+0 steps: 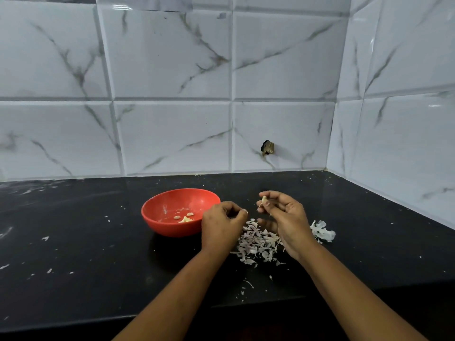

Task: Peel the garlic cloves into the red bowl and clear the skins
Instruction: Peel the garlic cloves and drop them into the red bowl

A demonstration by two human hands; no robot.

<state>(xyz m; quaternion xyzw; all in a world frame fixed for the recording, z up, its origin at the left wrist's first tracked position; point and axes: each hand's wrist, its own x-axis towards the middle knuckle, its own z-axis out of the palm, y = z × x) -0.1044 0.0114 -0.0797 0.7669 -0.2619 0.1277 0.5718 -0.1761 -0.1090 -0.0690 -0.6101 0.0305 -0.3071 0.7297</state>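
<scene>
A red bowl [170,210] stands on the black counter [86,254] and holds a few peeled garlic cloves [185,217]. My right hand [283,217] pinches a small garlic clove [264,200] between thumb and fingertips, a strip of skin hanging from it. My left hand [221,225] hovers just left of it, beside the bowl's right rim, its fingers curled with thumb and forefinger close together; whether they hold a bit of skin is too small to tell. A heap of pale garlic skins [258,242] lies on the counter between and under both hands.
A crumpled white wrapper or skin bundle [322,231] lies right of my right hand. Small skin flakes [246,284] are scattered over the counter. Marble-look tiled walls [172,119] close the back and right sides, with a dark fitting [267,147] low on the back wall.
</scene>
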